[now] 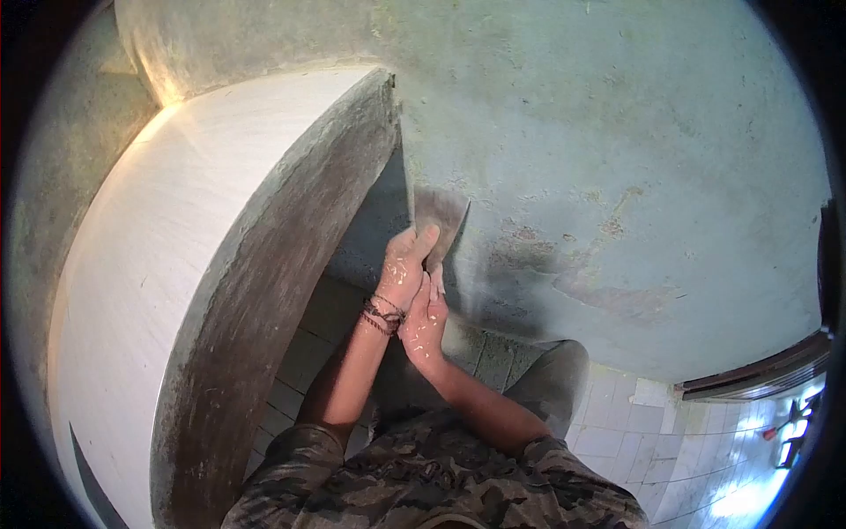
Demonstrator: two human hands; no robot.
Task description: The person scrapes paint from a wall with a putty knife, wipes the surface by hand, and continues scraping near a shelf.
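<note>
A wide, flat metal scraper (443, 218) stands with its blade up against the worn pale green wall (573, 176). My left hand (403, 267), with dark braided bracelets on its wrist, is closed on the scraper, its thumb lying at the base of the blade. Just below, my right hand (425, 326) is wrapped about the handle and touches my left hand. Most of the handle is hidden by the fingers. Pale flakes stick to the backs of both hands.
To my left a thick slab (291, 238) with a white top (203, 220) juts from the wall. Pale tiles (617, 414) cover the floor. A dark wooden frame (758, 368) edges the wall at the right. My bent knee (560, 375) is close to the wall.
</note>
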